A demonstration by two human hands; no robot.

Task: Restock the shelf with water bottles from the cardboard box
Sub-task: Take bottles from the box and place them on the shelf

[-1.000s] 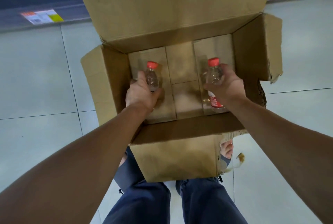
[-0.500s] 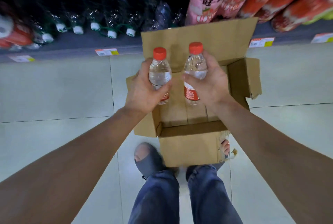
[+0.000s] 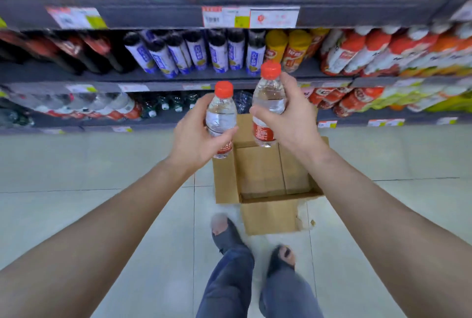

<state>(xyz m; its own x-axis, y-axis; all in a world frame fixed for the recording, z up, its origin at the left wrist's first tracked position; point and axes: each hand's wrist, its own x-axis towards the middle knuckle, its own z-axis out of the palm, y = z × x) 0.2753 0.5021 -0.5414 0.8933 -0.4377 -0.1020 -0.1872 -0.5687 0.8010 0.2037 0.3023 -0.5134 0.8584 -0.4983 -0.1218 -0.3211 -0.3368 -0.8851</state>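
- Water bottles: 2, clear, each with 1 red cap and 1 red label.
- Left bottle: in the left hand, fingers wrapped round the body, thumb across the label. Cap up, long axis near vertical.
- Right bottle: in the right hand, fingers clamped round the middle. Cap up, long axis near vertical. It is carried higher than the left bottle, just beside it, not touching.
- Position: both bottles are in the air above the cardboard box, in front of the shelf.
- Cardboard box: 1, open, flaps spread, on the floor.
- Shelf: 3 tiers in view, each stocked with bottled drinks, blurred. Price tags line the edges.
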